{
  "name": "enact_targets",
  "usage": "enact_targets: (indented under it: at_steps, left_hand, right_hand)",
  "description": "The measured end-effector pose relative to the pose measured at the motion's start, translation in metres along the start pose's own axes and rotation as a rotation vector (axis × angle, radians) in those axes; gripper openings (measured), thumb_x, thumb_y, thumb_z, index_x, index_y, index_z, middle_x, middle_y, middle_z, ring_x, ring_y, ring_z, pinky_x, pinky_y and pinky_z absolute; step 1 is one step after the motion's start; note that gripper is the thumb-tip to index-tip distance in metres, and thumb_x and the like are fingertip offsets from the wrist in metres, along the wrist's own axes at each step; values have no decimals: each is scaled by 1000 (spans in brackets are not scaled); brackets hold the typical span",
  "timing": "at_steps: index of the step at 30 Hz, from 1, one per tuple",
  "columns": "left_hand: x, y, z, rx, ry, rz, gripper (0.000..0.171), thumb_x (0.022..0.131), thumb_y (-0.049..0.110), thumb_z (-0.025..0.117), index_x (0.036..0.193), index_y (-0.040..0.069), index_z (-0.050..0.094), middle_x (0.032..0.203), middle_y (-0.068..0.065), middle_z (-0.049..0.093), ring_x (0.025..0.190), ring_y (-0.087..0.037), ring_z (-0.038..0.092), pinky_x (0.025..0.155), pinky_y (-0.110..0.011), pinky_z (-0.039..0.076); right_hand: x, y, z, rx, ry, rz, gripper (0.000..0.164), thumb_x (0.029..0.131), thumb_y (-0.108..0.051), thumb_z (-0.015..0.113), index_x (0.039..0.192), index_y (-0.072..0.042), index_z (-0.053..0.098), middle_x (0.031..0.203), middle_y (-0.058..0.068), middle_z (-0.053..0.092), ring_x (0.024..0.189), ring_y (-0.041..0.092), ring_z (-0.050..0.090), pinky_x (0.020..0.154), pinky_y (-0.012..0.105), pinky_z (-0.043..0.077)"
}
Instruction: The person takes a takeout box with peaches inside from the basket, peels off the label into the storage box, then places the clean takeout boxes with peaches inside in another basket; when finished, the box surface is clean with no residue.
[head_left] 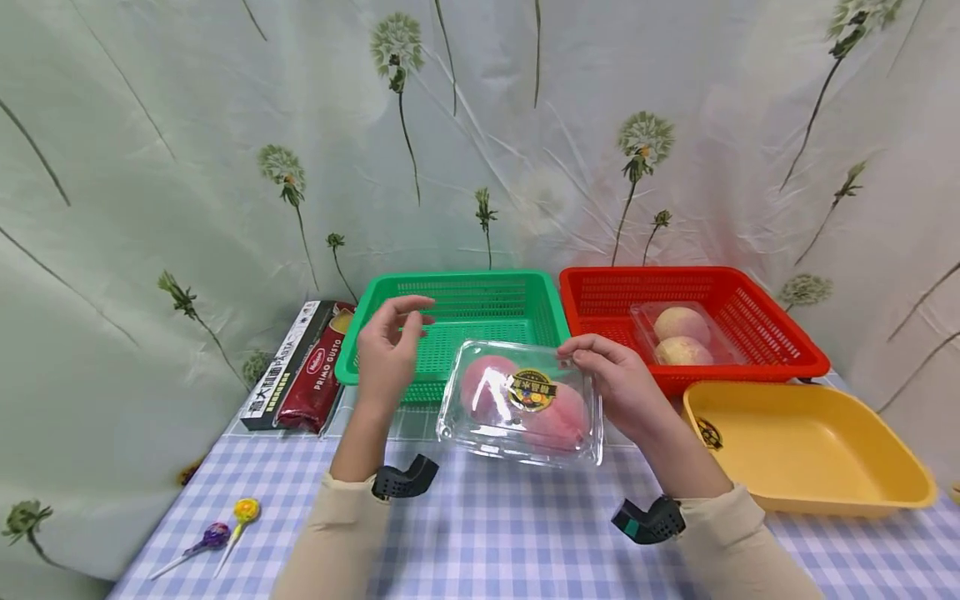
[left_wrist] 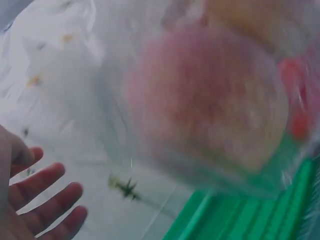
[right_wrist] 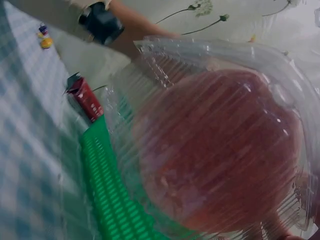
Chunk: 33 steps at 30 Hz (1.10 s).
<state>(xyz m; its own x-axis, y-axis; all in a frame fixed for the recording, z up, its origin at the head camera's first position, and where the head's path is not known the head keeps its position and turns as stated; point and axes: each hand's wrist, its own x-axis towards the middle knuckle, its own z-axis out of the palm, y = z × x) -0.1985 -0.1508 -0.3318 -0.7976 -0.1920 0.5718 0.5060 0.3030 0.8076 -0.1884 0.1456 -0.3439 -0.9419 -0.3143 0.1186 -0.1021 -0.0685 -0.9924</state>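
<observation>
Hands: two; the left hand (head_left: 390, 346) has its fingers loosely extended and spread, gripping nothing, just left of the clear box; the right hand (head_left: 618, 379) pinches that box at its far right corner.
Clear box: one held, its wall (head_left: 487, 447) tilted toward the near side, raised in front of the baskets.
Peaches in the held box: two pink peaches (head_left: 487, 383), side by side under the lid.
Round label: one black-and-gold label (head_left: 532, 390) on the lid.
Baskets: two; a green basket (head_left: 558, 325) at the far middle and a red basket (head_left: 802, 358) to its right.
Pack in the red basket: one clear pack (head_left: 723, 342), holding two paler peaches (head_left: 681, 325).
Yellow tray: one yellow tray (head_left: 832, 450), at the right, on the near side of the red basket, with one dark sticker (head_left: 708, 433) at its left end.
Pasta: two packages left of the green basket, a black-and-white carton (head_left: 279, 367) and, leaning against its right side, a red bag (head_left: 311, 379).
Lollipops: two at the near left, a purple lollipop (head_left: 216, 535) and a yellow lollipop (head_left: 246, 511).
Surroundings: a blue-and-white checked cloth (head_left: 487, 533) beneath, a dandelion-print curtain (head_left: 510, 108) along the far side.
In the way: the held box and the left hand cover parts of the green basket; the right hand hides the red basket's near left corner.
</observation>
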Motion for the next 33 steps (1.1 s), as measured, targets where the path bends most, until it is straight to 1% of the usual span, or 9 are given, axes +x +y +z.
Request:
enact_targets:
  at_steps: [3, 6, 10, 12, 16, 20, 23, 28, 33]
  left_hand:
    - [-12, 7, 10, 2, -155, 55, 21, 101, 11, 55, 116, 12, 69, 113, -4, 72, 101, -22, 69, 88, -31, 56]
    - [-26, 5, 18, 13, -277, 129, 23, 99, 9, 57, 118, 14, 69, 117, -3, 71, 107, -19, 68, 93, -39, 56]
    - [-45, -9, 26, -14, -363, 217, 29, 97, 2, 58, 123, 10, 67, 121, -7, 70, 111, -23, 67, 94, -38, 56]
    - [-53, -17, 29, -34, -389, 232, 31, 95, -1, 58, 124, 8, 66, 122, -9, 69, 112, -25, 66, 95, -37, 56]
    - [-65, -31, 36, -59, -440, 175, 33, 94, 0, 59, 125, 9, 65, 125, -9, 68, 116, -24, 64, 98, -34, 54]
    - [-72, -42, 41, -93, -480, 117, 33, 92, 1, 62, 125, 8, 65, 129, -9, 66, 122, -25, 60, 103, -37, 52]
    - [-76, -49, 43, -84, -497, 94, 32, 92, 2, 64, 123, 6, 65, 131, -8, 65, 125, -25, 59, 104, -39, 51]
    - [-80, -59, 47, -60, -542, 7, 32, 93, 9, 66, 125, 6, 65, 133, -5, 64, 125, -22, 59, 108, -44, 48]
    - [-81, -66, 48, -26, -569, -79, 36, 93, 20, 69, 128, 15, 65, 135, -2, 61, 129, -23, 54, 111, -49, 43]
  right_hand:
    - [-9, 4, -7, -29, -18, 10, 18, 103, -21, 54, 102, -26, 71, 107, -8, 66, 110, 15, 56, 91, 27, 54]
    - [-15, 8, -14, -62, -38, 5, 17, 103, -22, 54, 104, -24, 71, 107, -9, 67, 111, 15, 56, 93, 28, 52]
    - [-19, 16, -21, -85, -96, -3, 18, 103, -21, 54, 107, -20, 71, 107, -10, 68, 111, 15, 57, 97, 31, 48]
    - [-20, 22, -23, -94, -113, 0, 19, 103, -20, 53, 107, -19, 71, 107, -11, 69, 111, 14, 56, 98, 31, 47]
    - [-18, 32, -27, -93, -101, 36, 19, 103, -19, 54, 105, -22, 73, 104, -12, 70, 108, 12, 57, 96, 28, 48]
    - [-14, 44, -31, -90, -84, 72, 19, 102, -19, 55, 105, -22, 73, 103, -13, 70, 107, 11, 60, 99, 27, 45]
    - [-12, 51, -34, -101, -64, 93, 18, 102, -19, 56, 106, -20, 73, 102, -13, 71, 105, 10, 61, 101, 26, 42]
    - [-11, 63, -36, -102, -30, 128, 17, 101, -17, 56, 106, -17, 72, 101, -12, 71, 103, 11, 62, 96, 20, 47]
    - [-9, 70, -34, -127, 31, 154, 18, 102, -18, 55, 110, -9, 69, 104, -9, 67, 105, 12, 59, 94, 19, 48]
